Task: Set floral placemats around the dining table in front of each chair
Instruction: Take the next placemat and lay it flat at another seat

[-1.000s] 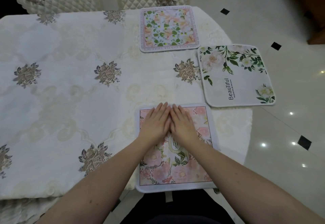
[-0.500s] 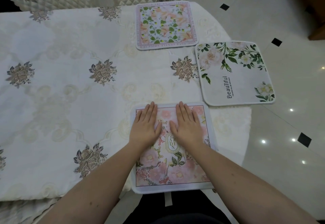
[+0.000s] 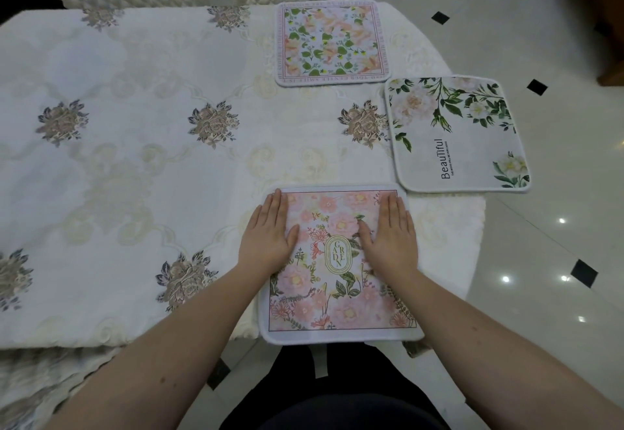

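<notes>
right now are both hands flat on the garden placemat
Yes, the left hand and right hand lie flat, fingers straight, on the pink placemat.

flat hands (image 3: 270, 237) on pink placemat (image 3: 337, 301)

The near placemat (image 3: 341, 294) is pink with roses and a gold oval reading GARDEN. The right placemat (image 3: 459, 139) is white with green leaves. The far placemat (image 3: 332, 43) shows peach flowers. The tablecloth (image 3: 135, 159) is cream with grey-brown blooms.
</notes>
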The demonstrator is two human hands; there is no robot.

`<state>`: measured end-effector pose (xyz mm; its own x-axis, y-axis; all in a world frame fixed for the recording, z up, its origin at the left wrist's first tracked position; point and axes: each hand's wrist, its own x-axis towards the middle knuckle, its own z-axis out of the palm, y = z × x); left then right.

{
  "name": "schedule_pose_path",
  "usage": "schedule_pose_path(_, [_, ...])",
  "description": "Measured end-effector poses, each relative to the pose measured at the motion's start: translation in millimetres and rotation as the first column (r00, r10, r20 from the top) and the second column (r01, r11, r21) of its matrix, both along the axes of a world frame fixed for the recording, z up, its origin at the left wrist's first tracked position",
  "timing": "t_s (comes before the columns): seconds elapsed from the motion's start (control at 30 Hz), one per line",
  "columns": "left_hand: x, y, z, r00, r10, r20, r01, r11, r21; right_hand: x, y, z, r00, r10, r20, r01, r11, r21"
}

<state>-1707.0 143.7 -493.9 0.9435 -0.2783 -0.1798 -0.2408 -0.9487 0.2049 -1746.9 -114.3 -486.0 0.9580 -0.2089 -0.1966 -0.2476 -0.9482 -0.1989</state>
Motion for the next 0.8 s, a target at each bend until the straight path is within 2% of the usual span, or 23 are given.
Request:
schedule_pose_path(0.27, [-14.1, 13.2, 7.6, 0.994, 0.105, 0.012, -0.106, 0.992, 0.066, -18.3, -7.2, 5.6, 0.987, -0.162, 0.007, 0.162, 0.987, -0.008])
schedule_pose_path(0.33, [-25.8, 11.2, 10.8, 0.998, 0.067, 0.019, -0.067, 0.997, 0.025, -22.0, 4.6, 8.3, 0.996, -0.087, 0.024, 0.086, 0.996, 0.036])
schedule_pose_path(0.43, [-41.5, -15.3, 11.9, 1.0, 0.017, -0.009, -0.018, 0.994, -0.109, -27.4, 43.8, 8.8, 0.99, 0.137, 0.036, -0.14, 0.985, 0.106])
schedule_pose_path(0.53, [-58.6, -47.8, 11.3, 0.999, -0.012, -0.049, 0.001, 0.977, -0.214, -36.0, 74.0, 2.8, 0.97, 0.242, 0.02, -0.243, 0.967, 0.077])
schedule_pose_path(0.67, [-82.3, -53.7, 2.4, 0.998, -0.067, 0.013, 0.068, 0.989, -0.129, -50.4, 73.2, -7.4, 0.952, 0.305, -0.009, -0.305, 0.951, -0.045])
schedule_pose_path(0.8, [-85.2, -42.0, -2.5, 0.99, -0.139, 0.028, 0.141, 0.986, -0.083, -62.5, 63.5, -5.5, 0.942, 0.335, 0.027, -0.333, 0.941, -0.06])
